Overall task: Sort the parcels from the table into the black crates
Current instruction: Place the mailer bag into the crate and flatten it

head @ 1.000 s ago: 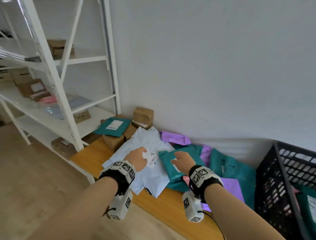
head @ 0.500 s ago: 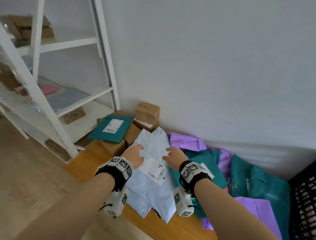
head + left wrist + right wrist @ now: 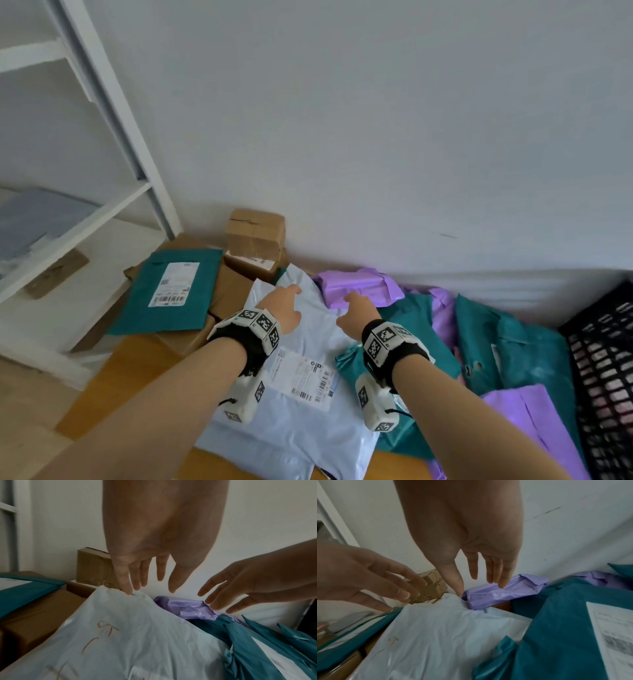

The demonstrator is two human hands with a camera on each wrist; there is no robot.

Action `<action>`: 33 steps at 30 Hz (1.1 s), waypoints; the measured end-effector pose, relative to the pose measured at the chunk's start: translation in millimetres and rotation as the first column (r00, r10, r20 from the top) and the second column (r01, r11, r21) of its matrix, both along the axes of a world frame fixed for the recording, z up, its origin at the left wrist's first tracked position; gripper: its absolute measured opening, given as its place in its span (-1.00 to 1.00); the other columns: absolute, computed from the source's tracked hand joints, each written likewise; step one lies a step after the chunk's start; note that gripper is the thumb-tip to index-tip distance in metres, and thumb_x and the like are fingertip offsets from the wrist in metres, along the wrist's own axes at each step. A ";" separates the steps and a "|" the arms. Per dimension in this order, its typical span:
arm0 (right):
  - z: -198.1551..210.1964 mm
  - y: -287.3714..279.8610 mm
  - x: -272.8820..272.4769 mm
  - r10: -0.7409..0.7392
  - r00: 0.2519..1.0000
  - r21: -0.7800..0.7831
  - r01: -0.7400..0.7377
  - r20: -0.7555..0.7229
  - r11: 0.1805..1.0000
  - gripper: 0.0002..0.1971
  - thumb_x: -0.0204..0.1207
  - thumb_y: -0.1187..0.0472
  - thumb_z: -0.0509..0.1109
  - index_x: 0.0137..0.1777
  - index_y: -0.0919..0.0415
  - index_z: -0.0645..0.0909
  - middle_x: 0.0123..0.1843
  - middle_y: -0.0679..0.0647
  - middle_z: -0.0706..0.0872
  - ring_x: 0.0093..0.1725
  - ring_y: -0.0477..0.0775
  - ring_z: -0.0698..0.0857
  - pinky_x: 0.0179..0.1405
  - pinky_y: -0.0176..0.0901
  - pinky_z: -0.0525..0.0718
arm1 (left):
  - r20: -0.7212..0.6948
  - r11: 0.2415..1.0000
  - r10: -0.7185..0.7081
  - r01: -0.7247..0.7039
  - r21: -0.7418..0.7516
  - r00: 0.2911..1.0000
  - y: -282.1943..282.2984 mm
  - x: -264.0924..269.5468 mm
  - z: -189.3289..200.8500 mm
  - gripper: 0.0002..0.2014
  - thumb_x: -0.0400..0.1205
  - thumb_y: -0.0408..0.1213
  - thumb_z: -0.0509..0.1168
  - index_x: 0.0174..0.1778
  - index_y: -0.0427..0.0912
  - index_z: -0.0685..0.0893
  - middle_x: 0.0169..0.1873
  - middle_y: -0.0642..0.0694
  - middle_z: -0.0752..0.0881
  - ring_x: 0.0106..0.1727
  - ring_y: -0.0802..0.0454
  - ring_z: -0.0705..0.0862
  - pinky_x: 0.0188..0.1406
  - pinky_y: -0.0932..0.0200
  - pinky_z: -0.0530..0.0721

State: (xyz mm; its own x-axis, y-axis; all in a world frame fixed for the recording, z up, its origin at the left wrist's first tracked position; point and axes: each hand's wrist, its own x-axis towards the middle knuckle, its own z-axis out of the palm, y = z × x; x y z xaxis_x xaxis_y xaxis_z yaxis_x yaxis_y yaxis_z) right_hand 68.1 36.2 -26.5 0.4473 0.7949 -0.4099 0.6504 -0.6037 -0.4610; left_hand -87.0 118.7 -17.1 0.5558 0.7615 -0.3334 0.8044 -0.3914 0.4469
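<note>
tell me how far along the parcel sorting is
Done: nothing certain; the black crate shows only at the frame edge, its contents unclear.
In hand: left hand and right hand, fingers straight, reach the far edge of the pale blue mailer; no grip yet.
Left: most of it. Teal mailers, purple mailers and cardboard boxes crowd the table.

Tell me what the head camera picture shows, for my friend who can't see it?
Two open hands, the left hand and the right hand, reach over a big pale blue parcel on a wooden table. Teal and purple parcels and brown boxes lie around it, with a black crate at the right edge.
</note>
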 end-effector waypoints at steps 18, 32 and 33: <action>-34.4 56.5 6.7 0.002 0.956 -0.157 0.046 0.293 0.987 -0.67 0.57 0.38 0.19 0.31 0.24 0.55 0.35 0.24 0.49 0.36 0.26 0.50 0.28 0.03 0.56 | 0.112 0.956 -0.290 0.293 -0.015 0.951 54.7 20.8 -24.2 -0.56 0.66 -0.29 0.22 0.49 -0.08 0.41 0.44 -0.14 0.47 0.43 -0.10 0.48 0.43 0.06 0.42; 23.4 33.9 38.3 -0.424 0.905 0.378 0.398 -0.016 0.836 -0.87 0.64 0.30 0.17 0.02 0.24 0.56 -0.12 0.19 0.66 -0.06 0.23 0.61 -0.07 -0.04 0.50 | 0.200 0.953 -0.290 0.302 -0.031 0.936 59.5 36.4 -5.5 -0.53 0.66 -0.31 0.24 0.52 -0.12 0.38 0.48 -0.04 0.46 0.49 0.00 0.43 0.48 0.19 0.34; 28.4 31.3 41.0 -0.449 0.892 0.403 0.427 -0.045 0.809 -0.88 0.64 0.27 0.17 -0.02 0.21 0.54 -0.14 0.18 0.66 -0.09 0.23 0.60 -0.09 -0.04 0.50 | 0.198 0.953 -0.291 0.302 -0.025 0.936 57.9 37.3 -3.2 -0.53 0.66 -0.30 0.23 0.52 -0.12 0.38 0.47 -0.05 0.47 0.48 -0.01 0.44 0.47 0.19 0.35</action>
State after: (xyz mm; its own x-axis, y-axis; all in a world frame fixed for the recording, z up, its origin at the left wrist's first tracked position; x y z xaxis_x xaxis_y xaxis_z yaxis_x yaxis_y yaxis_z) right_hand 109.1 67.5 2.0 0.7981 0.5979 -0.0744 0.3889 -0.6055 -0.6944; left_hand -49.7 176.6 -20.2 0.8107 0.5361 -0.2354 0.5533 -0.5701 0.6073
